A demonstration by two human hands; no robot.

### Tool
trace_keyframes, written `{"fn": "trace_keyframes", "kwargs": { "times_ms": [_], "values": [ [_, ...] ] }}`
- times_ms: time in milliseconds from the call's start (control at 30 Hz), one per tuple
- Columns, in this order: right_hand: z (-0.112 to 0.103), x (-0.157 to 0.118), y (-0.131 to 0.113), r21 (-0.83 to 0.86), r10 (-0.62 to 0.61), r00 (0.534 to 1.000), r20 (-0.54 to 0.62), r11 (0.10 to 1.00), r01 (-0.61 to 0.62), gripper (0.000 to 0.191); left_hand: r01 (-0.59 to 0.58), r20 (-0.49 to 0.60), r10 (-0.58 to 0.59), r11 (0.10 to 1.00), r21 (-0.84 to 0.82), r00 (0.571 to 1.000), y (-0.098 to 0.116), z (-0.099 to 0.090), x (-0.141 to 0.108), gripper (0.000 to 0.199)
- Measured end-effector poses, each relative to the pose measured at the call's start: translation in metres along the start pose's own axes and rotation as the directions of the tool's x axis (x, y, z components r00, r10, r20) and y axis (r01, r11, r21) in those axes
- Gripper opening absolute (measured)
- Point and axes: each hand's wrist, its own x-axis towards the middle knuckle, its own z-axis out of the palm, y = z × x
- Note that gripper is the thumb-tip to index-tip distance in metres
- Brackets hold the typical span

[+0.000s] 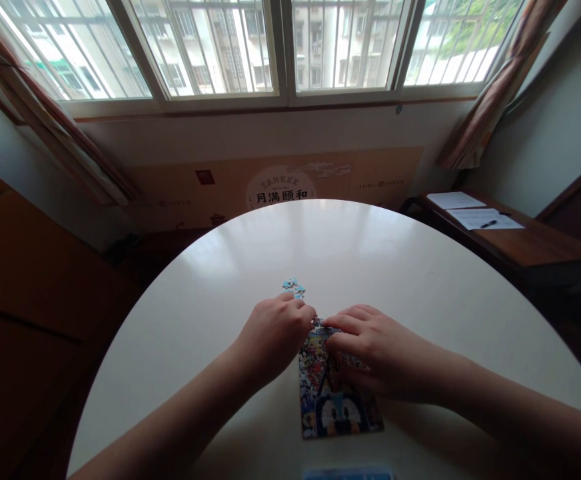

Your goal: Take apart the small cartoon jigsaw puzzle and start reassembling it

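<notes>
A jigsaw puzzle (340,413) with a crowded, colourful picture and a large blue cartoon face lies on the white round table. My left hand (278,333) is closed in a pinch at the puzzle's far left corner, on what looks like a small puzzle piece (314,321) mostly covered by the fingers. Over the puzzle's right side rests my right hand (375,343), its fingers stretched apart and the fingertips touching the far edge. Beyond my left hand lie several loose light-blue puzzle pieces (293,287) in a small heap.
The white table (445,300) has a curved far edge. At its near edge, a blue flat item (348,474) is partly cut off by the frame. Papers (485,219) and a pen (489,224) lie on a brown desk (555,243) at the right. Barred windows stand behind.
</notes>
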Motion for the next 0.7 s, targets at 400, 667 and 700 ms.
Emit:
{"fn": "trace_keyframes", "kwargs": {
  "times_ms": [400,667,700],
  "values": [
    [-0.0033,0.0005,-0.0001,0.006,-0.002,1.0,0.005,1.0,0.002,0.019,0.256,0.131,-0.221,0.867,-0.428,0.966,-0.0094,0.0077,0.0035,0.009],
    [-0.0048,0.0002,-0.0003,-0.009,0.004,1.0,0.016,1.0,-0.004,0.019,0.311,0.16,-0.266,0.833,-0.457,0.95,-0.0065,0.0076,0.0053,0.011],
    [-0.005,0.0,-0.0002,-0.009,0.003,1.0,0.017,1.0,-0.003,0.019,0.321,0.165,-0.275,0.832,-0.453,0.947,-0.0063,0.0071,0.0055,0.012]
  ]
}}
